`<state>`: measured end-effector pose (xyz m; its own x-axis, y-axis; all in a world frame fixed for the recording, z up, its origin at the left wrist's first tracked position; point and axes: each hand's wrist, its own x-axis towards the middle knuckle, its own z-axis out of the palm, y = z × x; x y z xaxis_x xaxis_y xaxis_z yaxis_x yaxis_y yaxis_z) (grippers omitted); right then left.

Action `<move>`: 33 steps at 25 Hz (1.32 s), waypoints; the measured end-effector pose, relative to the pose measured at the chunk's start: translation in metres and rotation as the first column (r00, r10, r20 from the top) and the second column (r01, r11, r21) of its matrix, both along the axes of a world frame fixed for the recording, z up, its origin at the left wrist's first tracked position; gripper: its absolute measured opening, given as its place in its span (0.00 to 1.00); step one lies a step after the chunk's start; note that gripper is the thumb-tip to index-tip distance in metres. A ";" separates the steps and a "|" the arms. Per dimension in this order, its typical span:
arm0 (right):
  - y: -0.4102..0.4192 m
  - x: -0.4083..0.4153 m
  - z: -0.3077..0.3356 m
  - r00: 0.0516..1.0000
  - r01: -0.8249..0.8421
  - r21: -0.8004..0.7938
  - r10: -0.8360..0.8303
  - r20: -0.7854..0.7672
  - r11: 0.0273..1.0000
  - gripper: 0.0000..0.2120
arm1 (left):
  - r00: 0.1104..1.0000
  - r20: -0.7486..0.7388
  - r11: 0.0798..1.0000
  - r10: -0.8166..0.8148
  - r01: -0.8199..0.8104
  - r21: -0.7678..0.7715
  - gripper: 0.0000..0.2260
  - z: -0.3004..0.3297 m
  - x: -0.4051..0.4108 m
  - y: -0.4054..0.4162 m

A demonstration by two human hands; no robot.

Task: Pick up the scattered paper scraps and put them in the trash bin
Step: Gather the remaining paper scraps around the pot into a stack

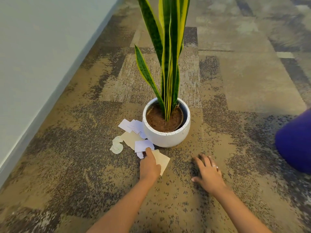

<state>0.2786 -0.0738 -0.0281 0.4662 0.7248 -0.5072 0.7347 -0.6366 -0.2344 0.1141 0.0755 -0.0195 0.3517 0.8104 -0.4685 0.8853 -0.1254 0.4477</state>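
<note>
I see pale grey wall (33,64) along left of frame. Crumpled pale-green paper wad (117,145) centre-left on mottled brown carpet (235,84). White and cream paper scraps (133,132) piled beside it, touching speckled white ceramic plant pot (166,132). Left hand (149,165) lower centre pinches cream torn paper scrap (162,161). Right hand (207,172) flat on carpet, fingers spread, holding nothing. Rounded purple object (296,142) at right edge; I cannot tell what it is.
</note>
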 end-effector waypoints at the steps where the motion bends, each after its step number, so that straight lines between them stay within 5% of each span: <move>1: 0.001 -0.002 0.001 1.000 0.011 0.008 -0.011 0.005 1.000 0.39 | 1.000 -0.005 1.000 0.026 -0.026 -0.014 0.26 0.002 -0.002 -0.002; 4: 0.009 -0.014 0.003 0.996 0.065 0.245 -0.077 0.041 0.967 0.30 | 0.990 0.042 0.989 0.133 -0.130 -0.070 0.28 0.007 -0.007 -0.012; 5: 0.013 -0.019 0.006 0.982 0.187 0.339 -0.164 -0.095 0.922 0.27 | 0.980 0.108 0.981 0.168 -0.156 -0.112 0.27 0.008 -0.009 -0.015; 6: 0.019 -0.025 0.012 0.914 0.358 0.349 -0.248 -0.322 0.866 0.26 | 0.964 0.179 0.972 0.196 -0.167 -0.163 0.26 0.009 -0.010 -0.019; 8: 0.030 -0.035 0.021 0.633 0.551 0.160 -0.285 -0.720 0.819 0.25 | 0.925 0.295 0.949 0.240 -0.159 -0.273 0.24 0.012 -0.013 -0.026; 11: 0.039 -0.041 0.020 0.388 0.597 0.029 -0.257 -0.885 0.802 0.20 | 0.890 0.391 0.909 0.234 -0.056 -0.414 0.25 0.016 -0.015 -0.032; 14: 0.046 -0.039 0.017 0.362 0.670 0.023 -0.300 -0.883 0.742 0.17 | 0.914 0.383 0.848 0.136 0.093 -0.522 0.20 0.022 -0.024 -0.008; 16: 0.049 -0.033 0.015 0.371 0.678 0.014 -0.325 -0.870 0.735 0.15 | 0.937 0.314 0.895 0.150 0.006 -0.446 0.16 0.028 -0.034 0.027; 19: 0.050 -0.025 0.011 0.416 0.649 0.010 -0.344 -0.842 0.761 0.13 | 0.964 0.116 0.970 0.241 -0.244 0.009 0.22 0.029 -0.048 0.085; 21: 0.047 -0.022 0.005 0.433 0.645 0.015 -0.349 -0.831 0.764 0.13 | 0.966 -0.086 0.952 0.242 -0.220 0.211 0.32 0.024 -0.053 0.113; 25: 0.038 -0.018 -0.006 0.408 0.658 0.009 -0.347 -0.844 0.753 0.16 | 0.933 -0.245 0.963 0.265 -0.267 0.023 0.47 0.012 -0.056 0.142; 33: 0.033 -0.016 -0.014 0.306 0.724 -0.003 -0.324 -0.895 0.690 0.15 | 0.920 -0.068 0.910 0.386 -0.392 -0.138 0.42 -0.001 -0.036 0.131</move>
<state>0.2627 -0.0412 -0.0423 0.3531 0.6774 -0.6453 -0.3812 -0.5257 -0.7605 0.0784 0.2068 -0.0202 0.0019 0.8012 -0.5984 0.8677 0.2962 0.3992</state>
